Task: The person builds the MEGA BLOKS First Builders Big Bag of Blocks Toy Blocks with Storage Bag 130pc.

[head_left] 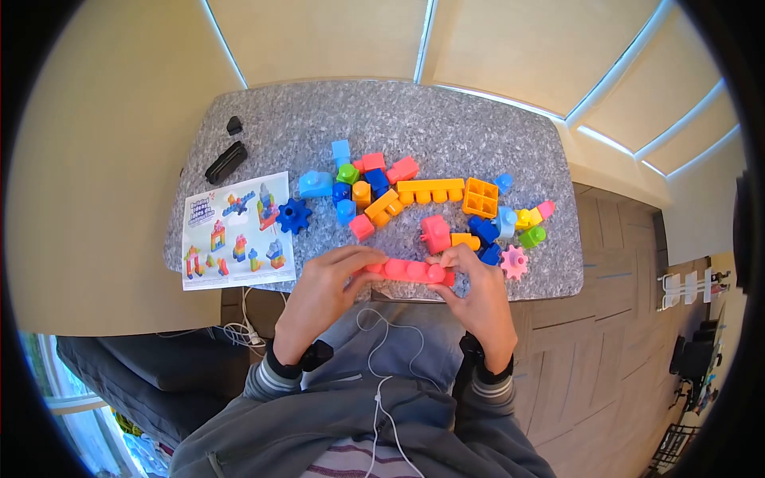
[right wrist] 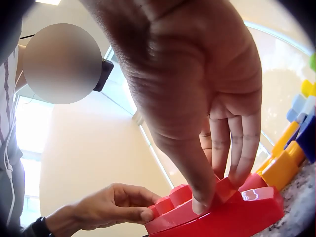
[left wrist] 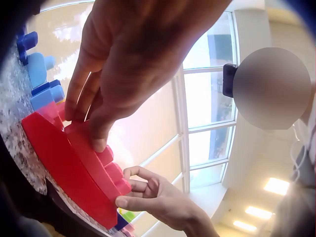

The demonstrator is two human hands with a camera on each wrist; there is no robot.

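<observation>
Close to the front edge of the table, both hands pinch a long red studded building block (head_left: 406,270) lying lengthwise between them. The left hand (head_left: 325,280) has its thumb and fingers on one end, and the right hand (head_left: 478,291) on the other. Under the studded block, the wrist views show a larger smooth red piece (left wrist: 64,163) with a curved edge, set against the block's underside. The right thumb (right wrist: 200,205) presses the block's side near the seam between the two pieces. A red block (head_left: 435,233) and a yellow block (head_left: 464,240) lie just beyond the hands.
Several loose blocks spread across the speckled table (head_left: 478,119), including a long yellow block (head_left: 430,190) and a pink gear (head_left: 514,262). At left lie a printed instruction sheet (head_left: 239,231), a blue gear (head_left: 293,215) and a black case (head_left: 226,162). A white cable (head_left: 378,350) hangs over the lap.
</observation>
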